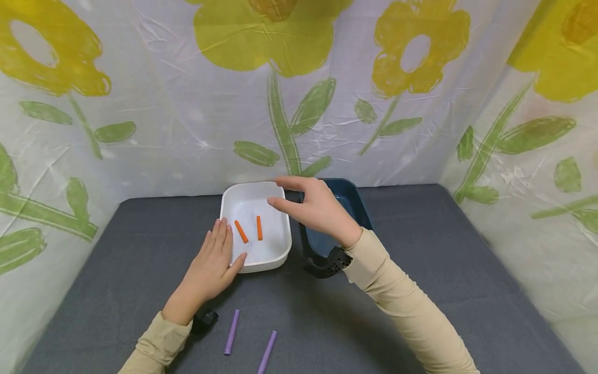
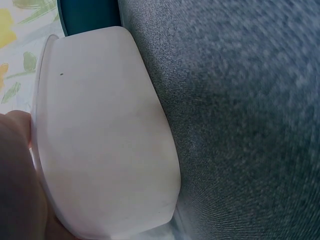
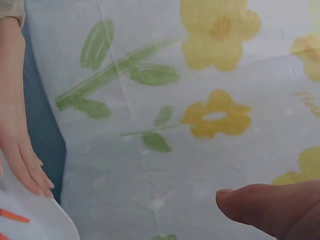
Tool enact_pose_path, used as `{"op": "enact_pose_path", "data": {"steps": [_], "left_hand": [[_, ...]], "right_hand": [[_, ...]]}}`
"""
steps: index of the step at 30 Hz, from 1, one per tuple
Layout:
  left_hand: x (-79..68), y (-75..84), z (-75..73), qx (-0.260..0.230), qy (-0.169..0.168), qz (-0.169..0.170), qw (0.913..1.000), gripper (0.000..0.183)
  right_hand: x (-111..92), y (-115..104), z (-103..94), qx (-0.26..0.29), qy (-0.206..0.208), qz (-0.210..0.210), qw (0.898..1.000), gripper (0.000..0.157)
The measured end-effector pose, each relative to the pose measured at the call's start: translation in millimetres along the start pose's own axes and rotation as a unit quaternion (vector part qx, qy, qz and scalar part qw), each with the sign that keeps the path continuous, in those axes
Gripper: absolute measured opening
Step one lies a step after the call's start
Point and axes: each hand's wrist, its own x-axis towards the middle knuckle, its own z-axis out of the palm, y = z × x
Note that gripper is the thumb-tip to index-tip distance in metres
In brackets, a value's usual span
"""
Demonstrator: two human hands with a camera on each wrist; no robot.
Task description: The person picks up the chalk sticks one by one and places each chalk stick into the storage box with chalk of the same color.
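A white tray holds two thin orange sticks lying apart on its floor. My left hand rests on the tray's left side with straight fingers along the rim and the thumb over the near corner. The left wrist view shows the tray's white outer wall close up. Above the gap between this tray and a dark blue tray, my right hand hovers, thumb and forefinger spread with nothing between them. It partly hides the blue tray. In the right wrist view one digit shows against the backdrop.
Two purple sticks lie on the dark grey tabletop nearer to me. A flower-printed sheet stands behind the trays and at both sides. A black band circles my right wrist, over the blue tray's near edge.
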Motion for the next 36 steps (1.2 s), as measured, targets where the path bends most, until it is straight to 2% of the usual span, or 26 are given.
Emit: {"op": "enact_pose_path", "data": {"steps": [5,8,14,20,25,30,32,36], "left_hand": [[0.2,-0.5,-0.9,-0.003,-0.012,-0.005,0.9999,0.078],[0.3,-0.4,-1.9,-0.004,-0.013,-0.006,0.9999,0.078],[0.0,-0.2,-2.8,-0.006,-0.012,-0.004,0.9999,0.078],[-0.5,1.0,-3.2,-0.007,-0.015,-0.007,0.9998,0.078],[0.3,1.1,-2.2,-0.004,-0.014,-0.007,0.9999,0.078],[0.4,1.3,-2.2,-0.004,-0.014,-0.006,0.9999,0.077],[0.3,0.9,-1.3,-0.004,-0.015,-0.007,0.9999,0.078],[-1.0,-0.6,-0.3,0.001,-0.014,-0.006,0.9999,0.077]], "right_hand": [[-12,7,-15.3,0.004,0.006,0.006,1.0,0.049],[-22,15,-24.3,0.023,0.001,-0.007,1.0,0.049],[-46,36,-39.5,0.087,-0.023,-0.026,0.996,0.046],[-71,53,-52.0,0.167,-0.041,-0.025,0.985,0.042],[-94,60,-63.3,0.197,-0.031,-0.019,0.98,0.038],[-118,67,-74.8,0.207,-0.019,-0.038,0.977,0.035],[-128,75,-78.4,0.213,-0.014,-0.046,0.976,0.034],[-146,99,-81.0,0.231,-0.006,-0.036,0.972,0.034]]}}
